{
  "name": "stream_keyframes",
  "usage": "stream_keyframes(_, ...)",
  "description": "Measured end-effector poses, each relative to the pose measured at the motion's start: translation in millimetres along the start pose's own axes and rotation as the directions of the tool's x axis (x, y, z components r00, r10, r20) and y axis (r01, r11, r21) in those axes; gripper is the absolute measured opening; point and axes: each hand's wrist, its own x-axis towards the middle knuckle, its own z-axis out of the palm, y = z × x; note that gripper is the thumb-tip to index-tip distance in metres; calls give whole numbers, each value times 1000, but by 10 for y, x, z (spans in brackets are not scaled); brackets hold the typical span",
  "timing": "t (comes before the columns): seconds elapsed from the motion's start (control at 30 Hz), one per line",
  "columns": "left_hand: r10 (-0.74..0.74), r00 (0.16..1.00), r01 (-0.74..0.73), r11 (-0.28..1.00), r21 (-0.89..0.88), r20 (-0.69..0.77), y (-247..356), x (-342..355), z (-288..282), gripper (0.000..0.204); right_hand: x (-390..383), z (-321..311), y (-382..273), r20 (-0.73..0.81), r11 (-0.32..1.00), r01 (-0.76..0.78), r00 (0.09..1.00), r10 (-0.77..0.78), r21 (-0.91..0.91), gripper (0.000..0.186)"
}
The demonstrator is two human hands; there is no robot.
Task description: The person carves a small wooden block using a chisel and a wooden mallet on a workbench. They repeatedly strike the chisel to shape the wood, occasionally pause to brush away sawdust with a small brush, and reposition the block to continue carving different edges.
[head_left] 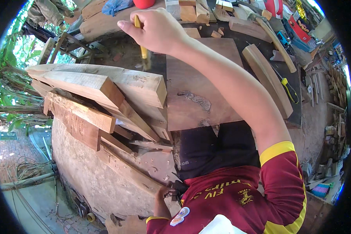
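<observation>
My right hand [154,29] is closed around the yellow handle of a small brush [144,54]. Its blurred tip points down, above the dark worktop. Beneath my right forearm lies a flat brown wooden board [195,87] with a dark, rough knot hole in its face. My left hand [163,194] is low at my left hip, beside something black whose kind I cannot make out; its fingers are mostly hidden. Thick wooden beams [136,84] are stacked to the left of the board, with their cut ends toward me.
A long wooden beam [267,80] lies right of the board, near a hammer-like tool with a wooden handle [278,46] and a yellow-handled screwdriver [289,89]. Wood blocks [188,13], a red container [144,3] and a blue bag [115,6] stand at the back. Someone sits at far left.
</observation>
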Motion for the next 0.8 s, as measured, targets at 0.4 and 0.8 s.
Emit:
stream_keyframes(0.4, 55, 998, -56, 989, 135, 8, 123, 260, -209, 38, 4, 32, 211, -96, 995, 64, 994, -56, 82, 41)
stream_keyframes(0.8, 63, 998, -58, 982, 181, -25, 231, 189, -156, 37, 33, 14, 404, -215, 999, 19, 976, -13, 29, 47)
